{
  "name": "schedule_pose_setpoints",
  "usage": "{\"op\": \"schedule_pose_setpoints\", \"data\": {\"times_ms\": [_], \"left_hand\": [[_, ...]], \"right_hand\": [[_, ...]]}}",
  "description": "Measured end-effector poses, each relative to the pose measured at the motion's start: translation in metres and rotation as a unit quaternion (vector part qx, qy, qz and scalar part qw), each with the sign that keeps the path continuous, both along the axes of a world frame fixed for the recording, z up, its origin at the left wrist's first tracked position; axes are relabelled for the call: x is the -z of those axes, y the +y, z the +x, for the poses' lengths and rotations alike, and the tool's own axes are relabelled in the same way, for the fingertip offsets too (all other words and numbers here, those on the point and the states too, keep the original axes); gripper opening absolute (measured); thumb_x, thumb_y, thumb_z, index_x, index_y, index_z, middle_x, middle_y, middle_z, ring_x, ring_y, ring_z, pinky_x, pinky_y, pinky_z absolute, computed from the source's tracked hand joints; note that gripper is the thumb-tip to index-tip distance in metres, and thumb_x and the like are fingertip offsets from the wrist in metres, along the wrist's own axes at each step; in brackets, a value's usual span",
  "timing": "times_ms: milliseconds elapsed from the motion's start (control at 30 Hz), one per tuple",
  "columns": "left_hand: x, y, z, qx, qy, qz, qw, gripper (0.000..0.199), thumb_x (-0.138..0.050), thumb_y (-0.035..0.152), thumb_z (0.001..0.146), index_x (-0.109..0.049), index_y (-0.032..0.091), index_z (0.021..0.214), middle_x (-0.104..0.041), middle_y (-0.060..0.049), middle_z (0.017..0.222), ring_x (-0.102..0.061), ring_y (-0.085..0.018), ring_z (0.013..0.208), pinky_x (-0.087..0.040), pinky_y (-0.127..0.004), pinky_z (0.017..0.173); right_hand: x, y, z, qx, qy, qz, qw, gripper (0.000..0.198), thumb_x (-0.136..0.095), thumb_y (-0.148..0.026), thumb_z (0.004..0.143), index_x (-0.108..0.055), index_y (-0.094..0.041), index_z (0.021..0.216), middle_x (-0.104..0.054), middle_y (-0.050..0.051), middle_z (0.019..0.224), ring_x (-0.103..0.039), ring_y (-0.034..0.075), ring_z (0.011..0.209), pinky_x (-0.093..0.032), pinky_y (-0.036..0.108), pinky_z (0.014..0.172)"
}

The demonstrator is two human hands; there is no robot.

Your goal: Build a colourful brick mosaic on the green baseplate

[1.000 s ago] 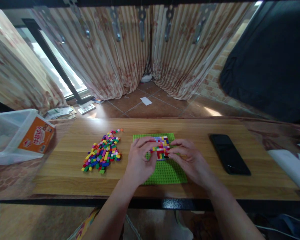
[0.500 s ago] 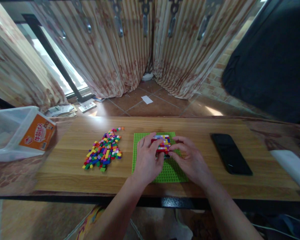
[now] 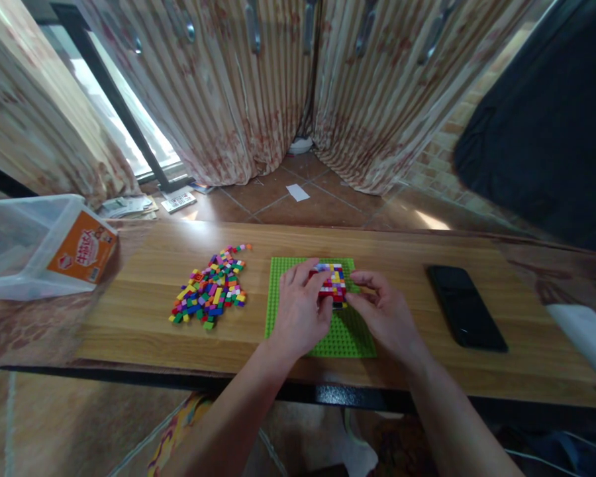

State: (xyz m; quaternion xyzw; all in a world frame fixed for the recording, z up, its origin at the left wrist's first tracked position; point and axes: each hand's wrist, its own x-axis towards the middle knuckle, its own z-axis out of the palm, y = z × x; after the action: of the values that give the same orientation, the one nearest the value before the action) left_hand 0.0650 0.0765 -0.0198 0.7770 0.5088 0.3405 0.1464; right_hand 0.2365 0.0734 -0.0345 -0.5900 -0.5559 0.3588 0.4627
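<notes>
A small block of multicoloured toy bricks [image 3: 336,286], with white, yellow, purple and red rows, stands on the green studded baseplate [image 3: 350,341]. My left hand [image 3: 300,311] is curled over its left side, fingers at the far edge and thumb at the near edge. The palm and fingers hide the left part of the block. On the other side is my right hand [image 3: 383,311], fingers bent and apart. Its thumb tip is at the block's near right corner, touching or almost touching it. No loose brick shows in the right hand.
Left of the baseplate lies a pile of loose coloured bricks [image 3: 211,291]. A black phone [image 3: 467,308] rests on the right of the wooden table [image 3: 129,324]. A clear plastic bin [image 3: 24,265] with an orange label stands at the far left. Patterned curtains [image 3: 258,112] hang behind.
The camera view has shifted slightly. My right fingertips have drawn a little away from the block's right side. My left hand keeps its place around the block.
</notes>
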Motion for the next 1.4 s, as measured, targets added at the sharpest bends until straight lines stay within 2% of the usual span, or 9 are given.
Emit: {"op": "schedule_pose_setpoints", "data": {"times_ms": [133, 467, 767, 900, 1033, 1133, 1300, 1400], "left_hand": [[-0.001, 0.000, 0.000, 0.000, 0.001, 0.000, 1.000, 0.038, -0.060, 0.016, 0.082, -0.062, 0.018, 0.120, -0.053, -0.012, 0.139, -0.048, -0.029, 0.127, -0.039, -0.049, 0.109], [0.000, -0.001, 0.001, 0.007, -0.001, 0.003, 1.000, 0.037, -0.058, 0.016, 0.084, -0.060, 0.019, 0.121, -0.053, -0.011, 0.138, -0.048, -0.028, 0.127, -0.040, -0.048, 0.108], [0.001, -0.001, 0.000, 0.013, -0.006, 0.006, 1.000, 0.038, -0.059, 0.014, 0.083, -0.060, 0.019, 0.121, -0.055, -0.011, 0.137, -0.049, -0.027, 0.126, -0.040, -0.048, 0.107], [-0.004, 0.002, -0.007, 0.009, -0.036, 0.017, 0.999, 0.035, -0.055, 0.011, 0.085, -0.061, 0.020, 0.118, -0.058, -0.010, 0.134, -0.052, -0.025, 0.124, -0.042, -0.046, 0.107], [-0.008, 0.014, -0.030, -0.045, -0.041, 0.040, 0.997, 0.034, -0.050, 0.008, 0.085, -0.061, 0.020, 0.115, -0.062, -0.009, 0.128, -0.055, -0.022, 0.121, -0.043, -0.043, 0.107], [-0.007, 0.033, -0.058, -0.110, 0.014, 0.042, 0.993, 0.037, -0.051, 0.008, 0.082, -0.062, 0.018, 0.116, -0.064, -0.010, 0.125, -0.056, -0.024, 0.119, -0.045, -0.045, 0.106], [0.000, 0.069, -0.097, -0.210, 0.115, 0.013, 0.971, 0.038, -0.051, 0.008, 0.081, -0.064, 0.013, 0.116, -0.065, -0.014, 0.121, -0.059, -0.028, 0.114, -0.046, -0.045, 0.102], [0.006, 0.079, -0.102, -0.215, 0.149, -0.016, 0.965, 0.037, -0.050, 0.011, 0.085, -0.063, 0.011, 0.119, -0.064, -0.016, 0.125, -0.058, -0.029, 0.117, -0.044, -0.045, 0.103]], "right_hand": [[0.000, 0.000, -0.007, -0.002, -0.004, -0.012, 1.000, 0.032, -0.068, -0.037, 0.074, -0.062, -0.021, 0.101, -0.066, 0.007, 0.108, -0.062, 0.022, 0.102, -0.050, 0.043, 0.091], [-0.006, 0.000, -0.012, -0.035, 0.075, -0.045, 0.996, 0.024, -0.069, -0.032, 0.072, -0.064, -0.020, 0.093, -0.072, 0.005, 0.094, -0.066, 0.020, 0.089, -0.053, 0.036, 0.082], [-0.005, -0.001, -0.014, -0.029, 0.093, -0.046, 0.994, 0.025, -0.071, -0.034, 0.072, -0.065, -0.020, 0.091, -0.073, 0.005, 0.093, -0.066, 0.020, 0.089, -0.052, 0.037, 0.084], [-0.006, -0.002, -0.011, -0.035, 0.111, -0.060, 0.991, 0.032, -0.072, -0.041, 0.073, -0.067, -0.020, 0.096, -0.073, 0.006, 0.096, -0.067, 0.020, 0.089, -0.053, 0.036, 0.083], [-0.008, -0.001, -0.001, 0.028, 0.108, -0.055, 0.992, 0.038, -0.071, -0.049, 0.075, -0.068, -0.019, 0.098, -0.072, 0.005, 0.088, -0.066, 0.018, 0.080, -0.053, 0.033, 0.074], [-0.010, 0.001, 0.004, 0.076, 0.085, -0.052, 0.992, 0.037, -0.070, -0.049, 0.074, -0.070, -0.019, 0.096, -0.072, 0.005, 0.083, -0.065, 0.019, 0.077, -0.053, 0.032, 0.069], [-0.014, 0.000, 0.003, 0.087, 0.045, -0.054, 0.994, 0.032, -0.068, -0.045, 0.073, -0.072, -0.020, 0.091, -0.074, 0.006, 0.086, -0.068, 0.021, 0.076, -0.055, 0.033, 0.070], [-0.015, -0.001, 0.002, 0.081, 0.008, -0.059, 0.995, 0.031, -0.067, -0.045, 0.073, -0.073, -0.021, 0.091, -0.075, 0.006, 0.086, -0.070, 0.022, 0.080, -0.055, 0.035, 0.075]]}}
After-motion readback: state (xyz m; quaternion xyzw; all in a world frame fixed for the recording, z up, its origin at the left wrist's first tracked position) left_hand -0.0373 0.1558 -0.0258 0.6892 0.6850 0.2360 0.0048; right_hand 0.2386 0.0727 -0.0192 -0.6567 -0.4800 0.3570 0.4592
